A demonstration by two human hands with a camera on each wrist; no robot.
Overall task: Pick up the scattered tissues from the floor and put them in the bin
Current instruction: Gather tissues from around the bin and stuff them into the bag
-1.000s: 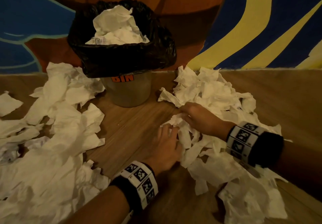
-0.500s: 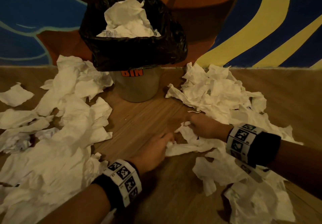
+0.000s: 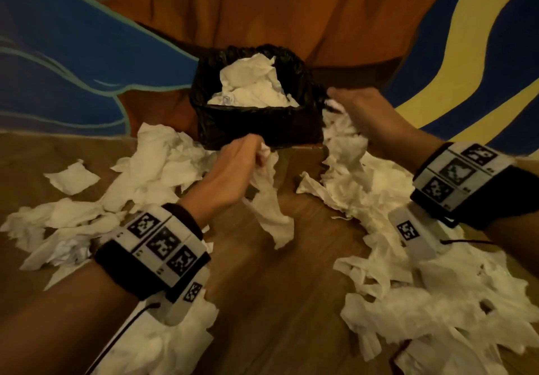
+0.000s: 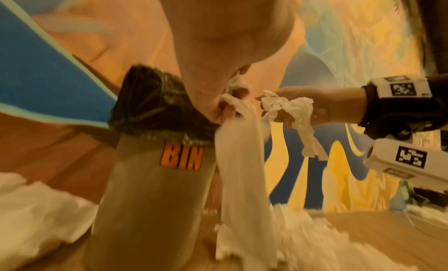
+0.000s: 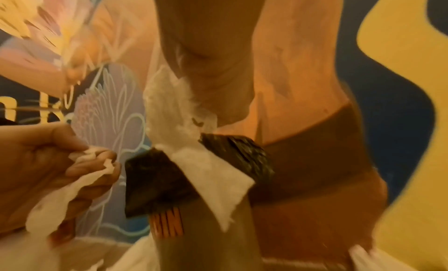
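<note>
The grey bin [image 4: 150, 191] with a black liner [image 3: 262, 124] stands against the wall, heaped with white tissues [image 3: 253, 83]. My left hand [image 3: 239, 164] is raised in front of the bin's near rim and grips a long tissue [image 3: 271, 205] that hangs down. My right hand [image 3: 358, 109] is up at the bin's right rim, gripping a bunch of tissues [image 3: 347, 141] that trails below it. In the left wrist view the left hand's tissue [image 4: 242, 169] hangs beside the bin, and the right hand [image 4: 305, 106] holds its crumpled wad [image 4: 288, 106].
Loose tissues lie in a pile on the wooden floor left of the bin [image 3: 140, 176] and in a larger pile to the right [image 3: 408, 301]. A strip of bare floor [image 3: 277, 301] runs between them. The painted wall [image 3: 291, 10] rises right behind the bin.
Both hands rose from the floor between the piles to the bin's rim, each lifting tissues. The view moved closer to the bin.
</note>
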